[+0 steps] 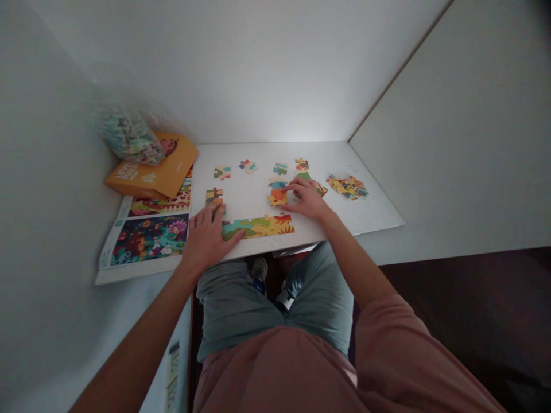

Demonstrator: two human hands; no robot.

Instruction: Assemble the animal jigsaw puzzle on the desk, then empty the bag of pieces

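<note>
My left hand [209, 235] lies open at the left end of an assembled puzzle strip [262, 226]. Its fingertips rest on the joined pieces [214, 195] rising from that corner, and its thumb touches the strip's lower edge. Thumb and index finger of my right hand [309, 198] are on a small joined section of blue and orange puzzle pieces [278, 194], just above the strip. Under and behind the right fingers, green and striped pieces [321, 189] are partly hidden.
Loose pieces [222, 172] [248, 166] [280, 168] [302, 164] lie toward the back of the white table [374, 212]. A pile of pieces [348, 187] sits right. At left are an orange box [172, 175], a bag of pieces [129, 135] and a picture sheet [150, 238]. Walls enclose the table.
</note>
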